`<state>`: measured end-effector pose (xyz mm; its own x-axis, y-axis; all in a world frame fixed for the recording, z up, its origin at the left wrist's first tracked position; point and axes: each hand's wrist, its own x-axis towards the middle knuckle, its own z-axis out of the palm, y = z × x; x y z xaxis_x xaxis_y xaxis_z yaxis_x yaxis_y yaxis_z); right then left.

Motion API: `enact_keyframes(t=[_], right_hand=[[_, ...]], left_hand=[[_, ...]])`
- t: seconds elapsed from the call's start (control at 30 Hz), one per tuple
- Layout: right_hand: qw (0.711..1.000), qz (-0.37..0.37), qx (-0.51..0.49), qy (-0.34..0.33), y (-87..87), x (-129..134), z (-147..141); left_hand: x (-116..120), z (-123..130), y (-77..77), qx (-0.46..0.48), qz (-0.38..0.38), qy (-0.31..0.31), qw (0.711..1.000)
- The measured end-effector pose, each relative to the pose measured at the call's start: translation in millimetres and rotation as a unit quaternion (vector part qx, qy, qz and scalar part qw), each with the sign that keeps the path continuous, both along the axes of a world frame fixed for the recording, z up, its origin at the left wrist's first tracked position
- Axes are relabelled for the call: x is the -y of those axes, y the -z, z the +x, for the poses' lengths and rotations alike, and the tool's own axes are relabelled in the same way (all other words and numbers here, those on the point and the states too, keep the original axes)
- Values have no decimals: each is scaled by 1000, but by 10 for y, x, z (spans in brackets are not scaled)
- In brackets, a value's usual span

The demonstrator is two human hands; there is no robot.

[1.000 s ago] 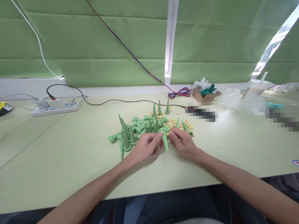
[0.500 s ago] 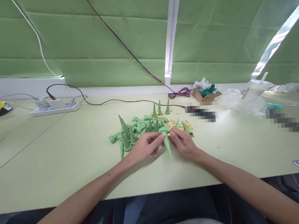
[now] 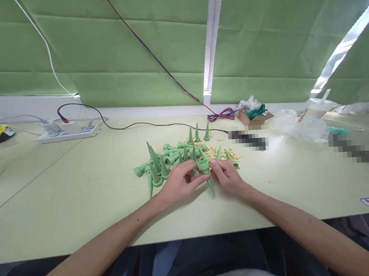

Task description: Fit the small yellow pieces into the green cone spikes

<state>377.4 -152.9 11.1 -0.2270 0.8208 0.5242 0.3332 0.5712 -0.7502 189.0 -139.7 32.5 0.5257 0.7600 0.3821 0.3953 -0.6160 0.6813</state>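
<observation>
A green plastic spike (image 3: 209, 178) with a wide ribbed collar hangs point down between both hands, its collar end tipped up and showing its opening. My left hand (image 3: 182, 180) holds it from the left, thumb on the shaft and fingers bent by the collar. At its right side, my right hand (image 3: 226, 175) is pinched close against it; whatever lies between those fingertips is mostly hidden. Behind the hands lies a heap of green spikes (image 3: 173, 153), some upright and some on their sides. Small yellow pieces (image 3: 231, 153) are scattered right of the heap.
At the left back sits a white power strip (image 3: 68, 132). A black cable (image 3: 137, 123) crosses the table (image 3: 91, 200). Along the back right are a small cardboard box (image 3: 254, 118), clear plastic bags (image 3: 310, 127) and a cup with a straw (image 3: 315, 108).
The held spike has tilted so its collar opening now shows, and its tip has shifted slightly right. My left thumb has slid lower along the shaft.
</observation>
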Motion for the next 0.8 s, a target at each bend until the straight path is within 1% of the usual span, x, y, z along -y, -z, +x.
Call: enact_keyframes(t=[0.17, 0.27, 0.33, 0.53, 0.63, 0.73, 0.8], right_hand=[[1000, -1, 5, 10, -18, -1, -14], [1000, 3, 6, 15, -30, 5, -19], [1000, 6, 6, 18, -35, 8, -22], [999, 14, -13, 35, -51, 15, -18], [998, 21, -30, 46, -47, 13, -4], [998, 31, -33, 40, -33, 8, 7], [999, 37, -13, 17, -26, 5, 10]], left_hand=[[-3, -15, 40, 11, 68, 10, 998], [-5, -6, 52, 20, 74, 12, 997], [-5, 6, 54, 27, 56, 2, 998], [33, 38, -10, 59, -30, -25, 997], [38, 36, -64, 91, -108, -7, 990], [-1, 28, -83, 128, -226, 42, 965], [-39, 25, -70, 137, -317, 84, 935]])
